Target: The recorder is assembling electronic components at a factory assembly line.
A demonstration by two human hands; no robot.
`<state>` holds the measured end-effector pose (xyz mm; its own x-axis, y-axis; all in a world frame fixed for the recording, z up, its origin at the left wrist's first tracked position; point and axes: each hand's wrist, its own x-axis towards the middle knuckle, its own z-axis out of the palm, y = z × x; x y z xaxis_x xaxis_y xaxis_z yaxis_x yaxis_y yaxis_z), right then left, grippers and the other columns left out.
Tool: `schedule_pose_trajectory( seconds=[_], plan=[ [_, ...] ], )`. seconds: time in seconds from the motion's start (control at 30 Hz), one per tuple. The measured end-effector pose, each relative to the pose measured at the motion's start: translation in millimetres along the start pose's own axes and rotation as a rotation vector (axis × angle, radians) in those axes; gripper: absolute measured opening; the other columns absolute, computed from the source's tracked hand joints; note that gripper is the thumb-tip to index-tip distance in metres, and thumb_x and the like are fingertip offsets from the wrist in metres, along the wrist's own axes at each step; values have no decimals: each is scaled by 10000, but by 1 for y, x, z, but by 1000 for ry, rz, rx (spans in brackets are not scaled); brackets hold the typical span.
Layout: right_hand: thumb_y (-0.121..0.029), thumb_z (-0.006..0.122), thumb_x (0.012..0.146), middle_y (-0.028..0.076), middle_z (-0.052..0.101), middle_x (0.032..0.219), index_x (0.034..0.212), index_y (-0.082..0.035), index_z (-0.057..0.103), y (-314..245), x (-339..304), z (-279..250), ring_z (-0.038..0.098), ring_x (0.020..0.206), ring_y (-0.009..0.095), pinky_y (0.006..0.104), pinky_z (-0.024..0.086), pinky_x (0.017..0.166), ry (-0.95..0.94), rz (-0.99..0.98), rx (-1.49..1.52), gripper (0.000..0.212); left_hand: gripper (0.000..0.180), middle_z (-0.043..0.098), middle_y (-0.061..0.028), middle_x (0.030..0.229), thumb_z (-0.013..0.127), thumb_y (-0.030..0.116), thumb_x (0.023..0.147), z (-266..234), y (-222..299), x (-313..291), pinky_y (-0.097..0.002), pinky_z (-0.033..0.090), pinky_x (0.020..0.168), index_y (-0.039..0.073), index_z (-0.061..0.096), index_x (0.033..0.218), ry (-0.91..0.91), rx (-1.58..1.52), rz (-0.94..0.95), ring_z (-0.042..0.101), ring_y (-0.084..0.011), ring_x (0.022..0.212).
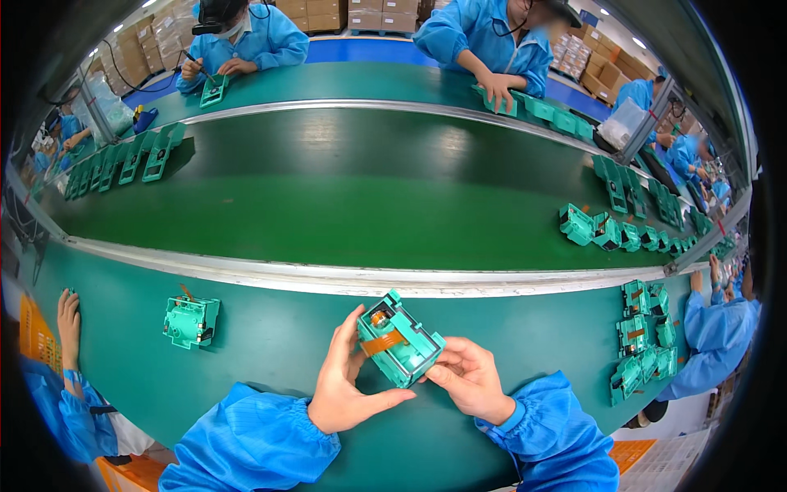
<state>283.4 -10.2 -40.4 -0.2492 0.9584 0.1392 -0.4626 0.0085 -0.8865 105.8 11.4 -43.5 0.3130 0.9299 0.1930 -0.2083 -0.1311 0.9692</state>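
Over the middle of my bench I hold a green plastic housing (416, 354), tilted, with an orange flat ribbon cable across its face and a small round copper-coloured part near its top. My left hand (344, 379) is curved loosely around its left side, fingers at the edge and thumb stretched out below. At the lower right corner, my right hand (471, 379) pinches the housing between thumb and fingers. Another green housing (191, 321), with a ribbon cable standing up from it, rests on the bench to the left.
Several green housings (631, 336) are grouped at the bench's right end. Beyond a metal rail (328, 279) runs a green conveyor belt (352, 197) carrying housings and flat green panels (131, 160). Co-workers sit across and at both sides; one hand (69, 316) rests at the bench's left.
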Motion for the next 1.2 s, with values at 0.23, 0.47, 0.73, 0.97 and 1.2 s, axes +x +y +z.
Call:
schedule_pose_trajectory(
  seconds=[0.23, 0.47, 0.73, 0.97, 1.2],
  plan=[
    [43, 520, 813, 112, 570, 981, 1036, 38, 486, 5, 1, -3, 552, 910, 149, 272, 465, 778, -50, -71, -107, 226, 914, 407, -200, 1193, 747, 109, 563, 0, 3, -5, -392, 375, 899, -49, 204, 1280, 140, 542, 294, 441, -310, 1087],
    [-127, 691, 703, 157, 511, 1079, 1139, 37, 450, -6, 5, 6, 509, 982, 233, 337, 426, 831, 28, -315, -576, 524, 792, 419, -145, 1206, 687, 93, 640, -1, 10, 5, -370, 342, 946, -43, 237, 1279, -3, -315, -90, 443, -240, 1101],
    [-279, 803, 537, 189, 450, 1175, 1265, 51, 280, -7, 6, 10, 400, 1091, 342, 406, 368, 878, -35, -427, -942, 955, 759, 325, -167, 1306, 561, 400, 645, -8, -3, -6, -552, 303, 943, 63, 323, 1281, -221, -1150, -591, 405, -356, 1124],
    [-253, 814, 514, 211, 506, 1070, 1190, 104, 365, -14, 7, 14, 486, 982, 337, 385, 420, 802, 39, -527, -998, 887, 759, 327, -213, 1290, 515, 409, 669, -9, -14, -5, -598, 304, 910, 67, 279, 1303, -263, -1192, -625, 383, -460, 1105],
    [-260, 829, 497, 244, 437, 1095, 1266, 79, 264, -16, 4, 13, 453, 1023, 308, 377, 395, 834, -41, -580, -1080, 1012, 677, 382, -185, 1266, 525, 380, 718, -11, -15, -8, -458, 284, 966, 4, 349, 1253, -378, -1269, -579, 393, -346, 1136]
  ],
)
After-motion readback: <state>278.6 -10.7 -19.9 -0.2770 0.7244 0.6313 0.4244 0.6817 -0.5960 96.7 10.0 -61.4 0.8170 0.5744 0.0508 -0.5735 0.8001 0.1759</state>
